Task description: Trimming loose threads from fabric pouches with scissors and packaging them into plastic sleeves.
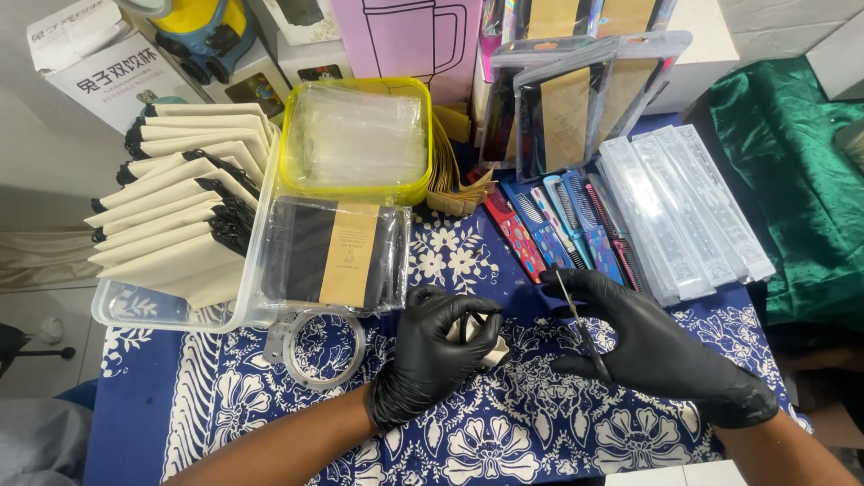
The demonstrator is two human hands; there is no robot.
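Both hands wear black gloves over a blue cloth with white flowers (540,432). My left hand (438,353) is closed around a small cream pouch with a black cord (493,353), only a corner of it showing. My right hand (650,346) holds a thin dark comb (580,328) between thumb and fingers, its tip pointing up and away. The two hands are a short way apart. A clear packet holding a black item with a tan paper band (337,255) lies just beyond my left hand.
A roll of clear tape (324,346) lies left of my left hand. A clear bin (135,306) holds cream pouches; a yellow-rimmed tub (355,191) holds clear bags. Coloured combs (553,229), clear sleeves (684,207), packaged sets (576,108) and green cloth (792,198) lie beyond and to the right.
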